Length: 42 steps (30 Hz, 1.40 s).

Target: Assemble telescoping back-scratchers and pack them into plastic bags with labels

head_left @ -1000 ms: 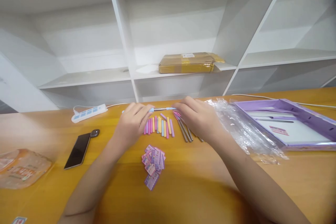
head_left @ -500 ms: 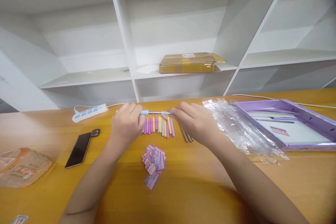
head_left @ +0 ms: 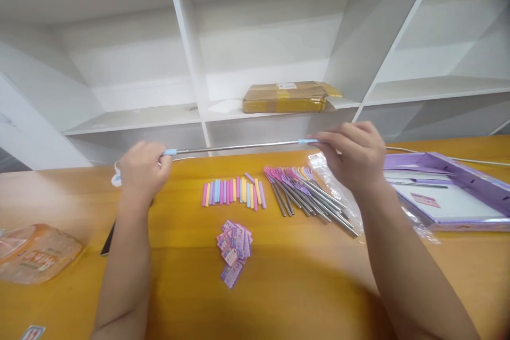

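My left hand (head_left: 144,172) is closed around the light-blue handle of a telescopic back scratcher (head_left: 235,147). Its thin metal rod is drawn out long and runs almost level above the table. At the far end, my right hand (head_left: 353,156) pinches the light-blue head part, most of which the fingers hide. Below the rod lies a row of pink, yellow, blue and purple tubes (head_left: 227,191). To their right is a fanned heap of back scratchers (head_left: 306,194) with metal rods and pink, purple and yellow heads. A pile of small printed cards (head_left: 235,247) lies nearer to me.
On the right, a purple box (head_left: 446,218) stands beside clear plastic wrapping (head_left: 350,207). At left are an orange plastic bag (head_left: 40,255) and a dark phone (head_left: 107,239), mostly behind my forearm. A taped carton (head_left: 289,98) rests on the white shelf.
My hands have moved apart and slightly up, the left going left and the right going right. The back scratcher's rod has been pulled out long. The heap of back scratchers has come into view.
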Motion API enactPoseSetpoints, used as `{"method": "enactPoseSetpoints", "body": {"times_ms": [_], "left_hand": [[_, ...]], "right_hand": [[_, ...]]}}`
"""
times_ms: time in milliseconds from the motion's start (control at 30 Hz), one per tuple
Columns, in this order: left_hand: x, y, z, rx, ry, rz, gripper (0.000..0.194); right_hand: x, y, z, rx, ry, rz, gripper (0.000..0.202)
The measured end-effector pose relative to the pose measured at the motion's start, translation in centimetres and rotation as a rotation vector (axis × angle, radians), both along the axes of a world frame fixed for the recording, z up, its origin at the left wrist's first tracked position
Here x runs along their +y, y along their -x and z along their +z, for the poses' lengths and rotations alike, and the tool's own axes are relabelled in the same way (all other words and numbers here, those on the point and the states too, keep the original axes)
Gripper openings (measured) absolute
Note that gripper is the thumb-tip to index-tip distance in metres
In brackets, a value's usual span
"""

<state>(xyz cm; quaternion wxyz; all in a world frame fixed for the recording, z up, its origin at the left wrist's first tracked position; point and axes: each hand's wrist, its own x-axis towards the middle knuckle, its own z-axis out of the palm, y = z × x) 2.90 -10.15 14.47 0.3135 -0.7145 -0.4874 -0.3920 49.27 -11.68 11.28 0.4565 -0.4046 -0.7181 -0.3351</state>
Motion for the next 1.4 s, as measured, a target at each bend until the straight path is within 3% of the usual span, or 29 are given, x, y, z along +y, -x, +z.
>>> {"method": "enactPoseSetpoints", "body": {"times_ms": [133,200,267,367,533,800,1067,1233,1400], "left_hand": [[0.5,4.7,0.8,-0.048,-0.056,0.074,0.033],[0.3,6.4,1.0,-0.071,-0.068,0.087,0.034],[0.2,7.0,0.9,-0.072,-0.06,0.083,0.034],[0.3,5.9,0.6,-0.056,-0.032,0.073,0.034],[1.4,3.7,0.2,-0.062,-0.01,0.033,0.03],[2.7,4.7,0.2,-0.014,-0.086,-0.086,0.013],[2.4,4.6,0.6,-0.092,-0.113,0.041,0.011],[1.9,4.6,0.4,-0.106,-0.077,0.022,0.012],[1.1,4.3,0.3,-0.131,-0.085,0.0,0.011]], "right_hand": [[1.4,-6.8,0.3,0.211,-0.187,-0.08,0.027],[2.0,-10.4,0.2,0.378,-0.158,-0.26,0.019],[2.6,-13.3,0.2,0.488,-0.088,-0.363,0.019],[3.0,-15.3,0.1,0.559,0.001,-0.408,0.029],[3.1,-15.7,0.1,0.586,0.148,-0.465,0.034],[3.4,-17.0,-0.6,0.584,0.101,-0.513,0.028],[3.1,-17.4,-0.7,0.582,0.068,-0.509,0.018],[2.7,-16.5,-0.3,0.578,0.104,-0.52,0.018],[3.1,-17.0,-0.1,0.624,0.085,-0.539,0.031]]}}
